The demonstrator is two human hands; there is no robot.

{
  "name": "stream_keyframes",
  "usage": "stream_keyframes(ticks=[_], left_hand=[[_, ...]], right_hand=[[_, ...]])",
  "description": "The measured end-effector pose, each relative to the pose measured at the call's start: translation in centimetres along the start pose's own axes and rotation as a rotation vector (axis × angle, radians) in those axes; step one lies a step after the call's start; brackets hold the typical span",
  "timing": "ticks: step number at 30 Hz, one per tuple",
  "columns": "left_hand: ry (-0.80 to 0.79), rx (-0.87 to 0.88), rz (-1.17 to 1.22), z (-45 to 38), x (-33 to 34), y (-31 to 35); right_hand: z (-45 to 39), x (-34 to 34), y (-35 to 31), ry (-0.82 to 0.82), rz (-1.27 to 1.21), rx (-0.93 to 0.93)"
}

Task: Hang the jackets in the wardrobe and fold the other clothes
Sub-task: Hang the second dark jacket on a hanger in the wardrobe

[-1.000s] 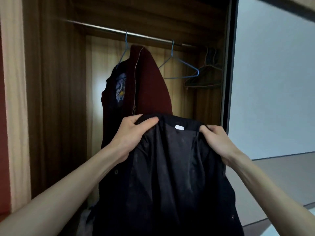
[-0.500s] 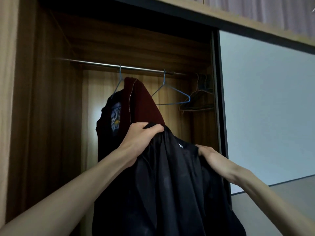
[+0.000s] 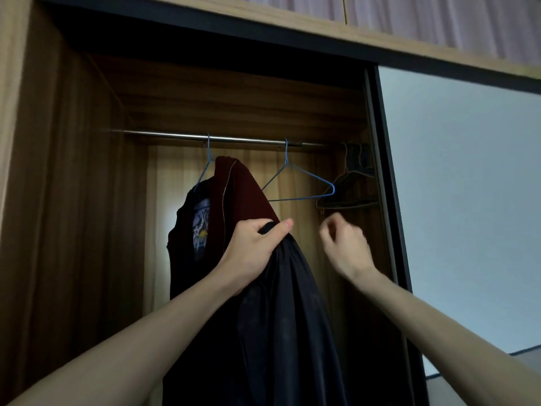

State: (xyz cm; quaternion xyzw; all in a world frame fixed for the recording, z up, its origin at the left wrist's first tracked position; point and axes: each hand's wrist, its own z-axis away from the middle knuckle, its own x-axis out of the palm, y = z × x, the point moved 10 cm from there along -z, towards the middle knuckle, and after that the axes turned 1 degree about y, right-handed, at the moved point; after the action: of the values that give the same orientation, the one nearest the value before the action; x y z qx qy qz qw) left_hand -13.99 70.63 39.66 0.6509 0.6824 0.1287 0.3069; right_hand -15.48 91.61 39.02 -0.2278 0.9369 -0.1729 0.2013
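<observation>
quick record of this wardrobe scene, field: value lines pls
left hand: grips the black jacket at its collar
right hand: free, fingers loosely curled, raised below the empty blue hanger
rail: carries the hangers
dark red jacket: already hung on another blue hanger
dark hangers: bunched at rail's right end

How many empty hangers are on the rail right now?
At least 2: an empty blue wire hanger mid-rail, right of the maroon jacket, and a dark hanger cluster at the far right, too dim to count. Another blue hanger carries the jacket.
</observation>
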Motion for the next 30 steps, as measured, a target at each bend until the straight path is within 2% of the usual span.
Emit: stream_keyframes(ticks=[3, 6, 10, 13, 16, 25, 30], left_hand=[[0.008, -0.012, -0.035, -1.1, 0.1, -0.5], [0.033, 0.011, -0.109, -2.4, -0.6, -0.4], [0.068, 0.017, -0.218, -4.0, -1.8, -1.4], [0.084, -0.040, -0.359, -5.0, -3.0, -2.1], [0.063, -0.054, -0.465, -5.4, -3.4, -1.8], [0.067, -0.005, -0.557, -5.4, -5.0, -1.1], [0.081, 0.049, -0.582, -4.7, -5.0, -0.1]], right_hand=[[-5.4, -1.6, -1.1, 0.171, 0.015, -0.064], [-10.1, -2.4, -1.6, 0.238, 0.010, -0.028], [-14.3, -0.6, -0.1, 0.150, 0.113, 0.078], [-16.0, 1.4, 1.8, 0.035, -0.028, 0.255], [-16.9, 2.9, 2.8, -0.009, -0.147, 0.353], [-19.0, 5.7, 1.9, -0.053, -0.110, 0.324], [-19.4, 5.7, -0.4, 0.018, -0.141, 0.251]])
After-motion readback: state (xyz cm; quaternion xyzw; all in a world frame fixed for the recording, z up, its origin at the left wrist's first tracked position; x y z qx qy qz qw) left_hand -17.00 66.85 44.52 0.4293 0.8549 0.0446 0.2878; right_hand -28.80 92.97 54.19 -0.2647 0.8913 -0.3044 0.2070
